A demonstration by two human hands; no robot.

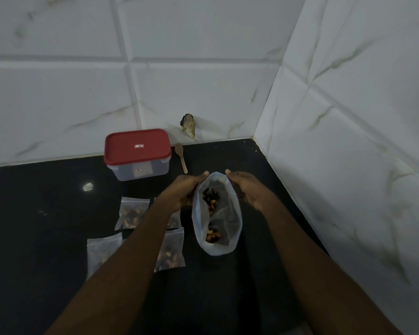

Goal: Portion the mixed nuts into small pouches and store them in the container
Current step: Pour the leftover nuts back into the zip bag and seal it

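From the head camera, looking down at a black stone countertop (46, 238) tucked into a corner of white marble-look tiled wall (203, 68).

Both hands are up on a big translucent whitish plastic bag (224, 228) that stands on the counter. The left hand (182, 192) pinches the bag's rim on its left side, thumb tip on top at the edge, fingers curled against the plastic. The right hand (248, 189) does the same on the right side, so the mouth is spread wide between them. Neither hand is flat open; both are closed on the bag's rim.

Down inside you can see the mixed nuts (212, 201), brown and dark bits, one clump higher up and another near the bottom.

Left of the bag, partly under the left forearm, lie small clear zip pouches (133, 213) with nuts in them, flat on the counter.

Further back by the wall sits a clear rectangular plastic container with a red lid (137, 153), lid on. Just right of it is a small wooden spoon (181, 157) lying on the counter.
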